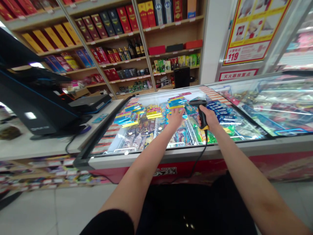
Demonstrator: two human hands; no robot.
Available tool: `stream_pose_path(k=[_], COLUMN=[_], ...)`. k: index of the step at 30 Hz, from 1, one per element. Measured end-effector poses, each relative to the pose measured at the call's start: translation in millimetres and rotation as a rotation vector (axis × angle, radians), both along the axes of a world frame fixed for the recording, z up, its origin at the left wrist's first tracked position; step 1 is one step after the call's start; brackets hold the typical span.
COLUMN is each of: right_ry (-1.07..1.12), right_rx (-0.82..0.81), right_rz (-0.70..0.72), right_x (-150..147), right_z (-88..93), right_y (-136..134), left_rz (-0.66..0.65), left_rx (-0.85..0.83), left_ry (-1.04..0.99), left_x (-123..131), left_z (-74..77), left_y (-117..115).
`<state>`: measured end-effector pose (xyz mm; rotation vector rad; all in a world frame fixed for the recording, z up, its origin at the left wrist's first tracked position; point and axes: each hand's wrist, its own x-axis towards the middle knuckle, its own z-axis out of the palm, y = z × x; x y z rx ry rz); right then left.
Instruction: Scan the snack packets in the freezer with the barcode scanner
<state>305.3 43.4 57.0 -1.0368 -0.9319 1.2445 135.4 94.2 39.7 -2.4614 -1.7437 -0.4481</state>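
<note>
My right hand grips a black and yellow barcode scanner by its handle, with the head above the freezer's glass top. A cord hangs from the handle down the freezer front. With fingers spread, my left hand reaches over a stack of blue and yellow flat packs; whether it touches them I cannot tell. To its left lie a small pile of yellow packs and several blue and yellow packs. Blue packets are right of the scanner.
The chest freezer holds goods in wire baskets under its glass. On the left, a counter carries a dark checkout machine. Shelves of boxes and bottles stand behind. A second freezer section continues on the right.
</note>
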Motion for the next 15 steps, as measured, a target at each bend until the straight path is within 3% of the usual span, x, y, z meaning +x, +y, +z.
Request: stream_pose_path(k=[7,15], right_ry=[-0.040,-0.119], right_rx=[0.032,0.020], right_rz=[0.057,0.173], right_x=[-20.1,-74.1], right_z=[14.6,29.4], right_y=[-3.0,6.3], left_rz=[0.009,0.405], left_rx=[0.112,0.171], left_ry=[-0.194,-0.431], left_x=[-26.1,-109.2], left_z=[3.1,14.1], left_y=[-0.1,23.2])
